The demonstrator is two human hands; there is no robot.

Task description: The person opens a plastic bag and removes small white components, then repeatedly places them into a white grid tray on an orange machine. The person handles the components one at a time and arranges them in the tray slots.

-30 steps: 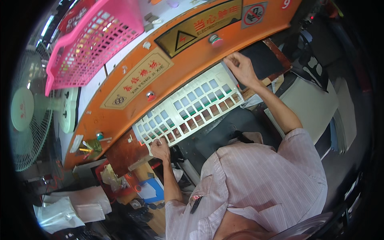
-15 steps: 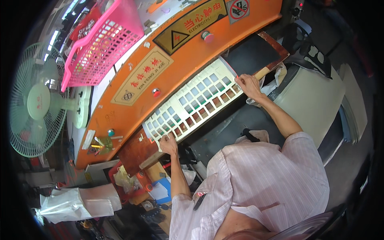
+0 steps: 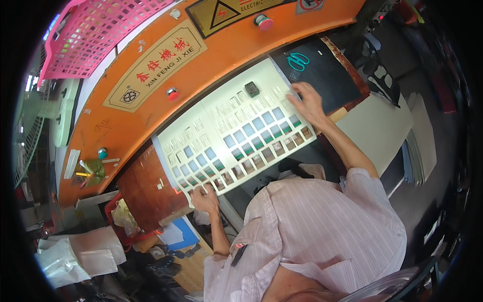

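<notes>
A large white sheet (image 3: 214,118) with rows of rectangular cut-out windows lies slanted in front of me, its near edge overhanging toward my body. My left hand (image 3: 205,198) has its fingers closed on the sheet's near left corner. Over the right edge of the sheet is my right hand (image 3: 308,102), thumb and fingers apart; whether it touches the sheet is hard to tell. A small dark block (image 3: 251,89) rests on the sheet's far right part. Through the windows show pale blue, green and brown surfaces.
Beyond the sheet stands an orange machine front (image 3: 216,65) with red push buttons. Teal-handled scissors (image 3: 298,61) lie on the black surface at right. A reddish-brown board (image 3: 146,183) is at left, a pink basket (image 3: 100,38) at upper left, a grey-beige surface (image 3: 382,126) at right.
The white sheet has come out nearer to me from under the orange front, showing its far part and the dark block. My right hand has opened off the edge; the scissors now show.
</notes>
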